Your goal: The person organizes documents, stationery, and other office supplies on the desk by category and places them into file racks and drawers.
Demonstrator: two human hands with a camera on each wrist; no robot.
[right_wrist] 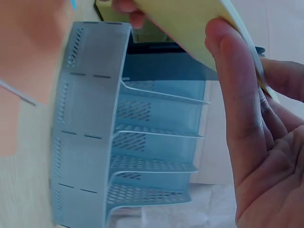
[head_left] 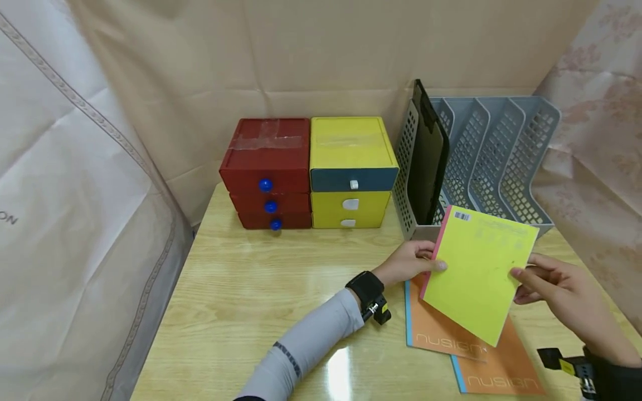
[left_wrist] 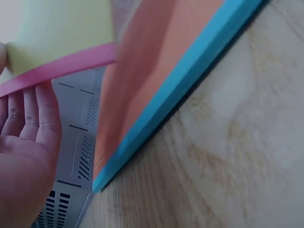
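A yellow notebook (head_left: 478, 273) with a pink spine is held up in both hands, tilted, over two orange notebooks. My left hand (head_left: 412, 263) pinches its pink-spined edge, thumb on the cover and fingers behind. On the opposite edge my right hand (head_left: 557, 284) pinches it between thumb and fingers, as the right wrist view also shows. Below, one orange notebook (head_left: 426, 328) with a blue spine partly overlaps a second orange notebook (head_left: 516, 367) on the table. Behind the yellow notebook stands a grey file rack (head_left: 519, 150) with several slots; a dark clipboard (head_left: 426, 167) stands upright in its left slot.
A red drawer box (head_left: 271, 161) with blue knobs and a yellow drawer box (head_left: 351, 145) with a dark blue top drawer stand side by side left of the rack. The wooden table (head_left: 241, 301) meets a beige cloth backdrop (head_left: 200, 72) behind them.
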